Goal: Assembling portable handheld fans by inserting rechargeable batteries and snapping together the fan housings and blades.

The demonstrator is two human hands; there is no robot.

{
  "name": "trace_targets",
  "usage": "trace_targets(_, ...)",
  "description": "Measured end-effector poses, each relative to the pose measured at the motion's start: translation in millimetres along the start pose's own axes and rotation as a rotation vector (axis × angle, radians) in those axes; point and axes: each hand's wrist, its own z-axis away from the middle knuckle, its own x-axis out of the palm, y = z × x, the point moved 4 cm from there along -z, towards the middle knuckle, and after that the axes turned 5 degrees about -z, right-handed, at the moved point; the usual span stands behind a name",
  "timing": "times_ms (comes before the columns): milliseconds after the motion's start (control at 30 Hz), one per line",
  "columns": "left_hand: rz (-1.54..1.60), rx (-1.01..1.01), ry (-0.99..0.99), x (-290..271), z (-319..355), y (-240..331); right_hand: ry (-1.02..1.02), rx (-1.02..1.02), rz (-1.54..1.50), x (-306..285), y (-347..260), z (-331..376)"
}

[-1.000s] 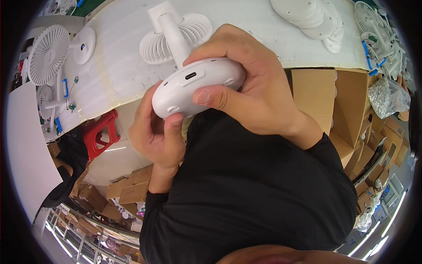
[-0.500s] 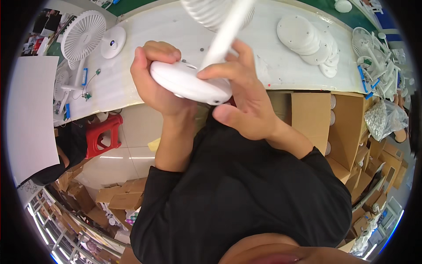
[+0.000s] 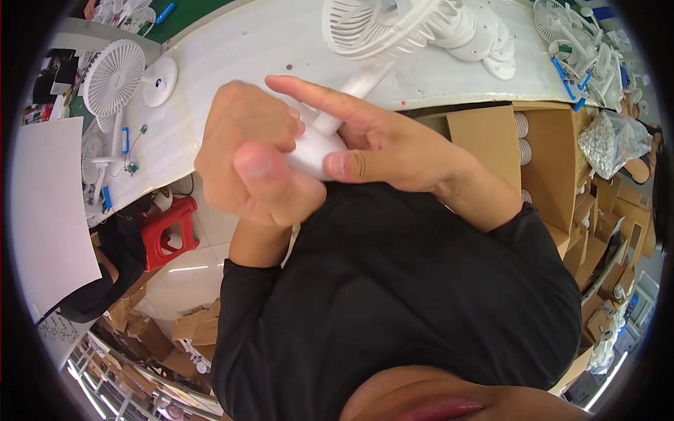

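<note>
A white desk fan [image 3: 365,83] is held tilted above the near edge of the table, its round caged head pointing away to the upper right. My left hand [image 3: 249,151] is curled at the left side of the fan's base, fingertips on its upper face and thumb bent toward me. My right hand [image 3: 400,144] grips the base from the right, thumb pressed on the near edge, with its index finger stretched out across the foot of the pole. Both hands cover much of the base.
White round base plates [image 3: 474,35] lie overlapped at the back right. Another white fan [image 3: 116,77] stands at left beside wires and a blue battery [image 3: 125,140]. An open carton [image 3: 544,168] with white discs sits below the table's right side; a red stool [image 3: 168,231] is lower left.
The fan has tipped toward the right, its head coming lower into view. My left hand has curled further over the base, and my right thumb has moved onto the base's near edge.
</note>
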Motion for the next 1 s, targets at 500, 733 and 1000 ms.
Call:
trace_targets(500, 0.225, -0.422, -0.029, 12, 20, -14, 0.08, 0.071, -0.125, -12, 14, 10)
trace_targets(733, 0.286, -0.329, 0.009, 13, 6, -14, 0.001, -0.104, 0.007, -9, 20, -2)
trace_targets(1000, 0.441, -0.47, -0.075, 8, 15, -21, 0.06, -0.143, 0.074, -12, 27, 9)
